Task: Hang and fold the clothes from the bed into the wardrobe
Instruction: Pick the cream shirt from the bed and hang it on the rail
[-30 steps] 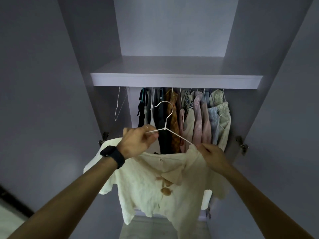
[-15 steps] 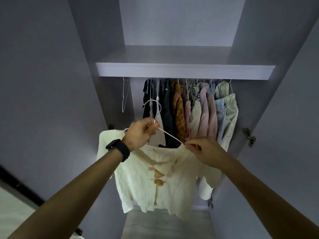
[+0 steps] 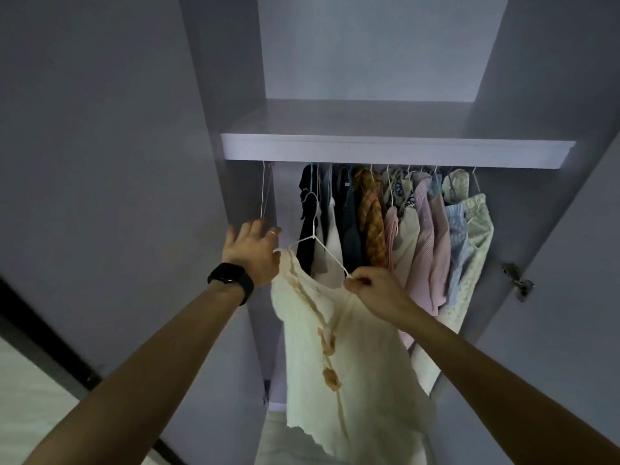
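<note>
The fingers (image 3: 359, 281) of the right hand (image 3: 377, 294) pinch the right end of a white wire hanger (image 3: 328, 252) together with the shoulder of the cream shirt (image 3: 352, 364) on it. The left hand (image 3: 251, 251) is spread loose, holding nothing, just left of the shirt. The shirt hangs in front of the open wardrobe (image 3: 396, 152), below its shelf, near the hung clothes (image 3: 422, 236).

We are looking through one wide-angle camera worn on the head, facing forward and downward into the open wardrobe (image 3: 221, 78). We are standing close, taking in its shelf (image 3: 396, 153), the hanging clothes (image 3: 422, 243) and both forearms (image 3: 141, 374) filling the lower corners.
</note>
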Demonstrator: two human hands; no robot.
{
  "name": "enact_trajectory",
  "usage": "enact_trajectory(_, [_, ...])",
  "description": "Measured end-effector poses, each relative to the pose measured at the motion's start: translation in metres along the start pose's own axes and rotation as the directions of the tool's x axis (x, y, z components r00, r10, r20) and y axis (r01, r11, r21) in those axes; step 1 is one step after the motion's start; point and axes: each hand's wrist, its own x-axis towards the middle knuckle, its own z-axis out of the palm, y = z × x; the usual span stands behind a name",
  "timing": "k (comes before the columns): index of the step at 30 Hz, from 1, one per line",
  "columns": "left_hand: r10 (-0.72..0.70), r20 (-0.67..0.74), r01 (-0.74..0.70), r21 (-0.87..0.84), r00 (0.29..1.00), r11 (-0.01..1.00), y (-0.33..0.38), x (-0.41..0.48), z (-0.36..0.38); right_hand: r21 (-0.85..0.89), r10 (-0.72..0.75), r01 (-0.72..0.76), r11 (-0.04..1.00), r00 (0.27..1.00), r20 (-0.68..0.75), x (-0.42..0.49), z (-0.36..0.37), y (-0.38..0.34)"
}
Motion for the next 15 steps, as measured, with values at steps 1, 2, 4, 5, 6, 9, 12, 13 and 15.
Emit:
enact_trajectory(1, [-0.02,0.007,0.02,0.081,1.0,0.997,-0.009,0.0,0.001,0.034,0.052,-0.052,0.998,0.999,-0.006,0.009,0.009,-0.006])
enact_trajectory(2, [-0.038,0.013,0.035,0.163,0.999,0.986,-0.014,0.0,0.002,0.068,0.105,-0.103,0.992,0.994,-0.013,0.016,0.017,-0.01])
enact_trajectory(4, [-0.074,0.017,0.066,0.303,0.997,0.951,-0.027,0.002,0.003,0.119,0.181,-0.177,0.977,0.983,-0.021,0.036,0.035,-0.021])
enact_trajectory(5, [-0.089,0.013,0.078,0.361,0.996,0.929,-0.034,0.005,0.004,0.139,0.206,-0.2,0.97,0.978,-0.023,0.048,0.044,-0.026])
enact_trajectory(6, [-0.1,0.006,0.089,0.409,0.995,0.908,-0.041,0.008,0.005,0.154,0.23,-0.223,0.963,0.973,-0.027,0.059,0.052,-0.029])
enact_trajectory(9, [-0.127,-0.03,0.124,0.533,0.991,0.837,-0.059,0.02,0.014,0.21,0.294,-0.277,0.938,0.954,-0.054,0.096,0.074,-0.031])
enact_trajectory(12, [-0.14,-0.088,0.163,0.655,0.986,0.738,-0.069,0.029,0.029,0.193,0.282,-0.258,0.947,0.954,-0.104,0.134,0.096,-0.026])
enact_trajectory(13, [-0.134,-0.115,0.177,0.688,0.984,0.704,-0.072,0.031,0.037,0.175,0.273,-0.25,0.952,0.954,-0.122,0.148,0.103,-0.022])
enact_trajectory(15, [-0.109,-0.165,0.196,0.754,0.98,0.626,-0.078,0.036,0.05,0.136,0.246,-0.225,0.965,0.955,-0.165,0.176,0.117,-0.016])
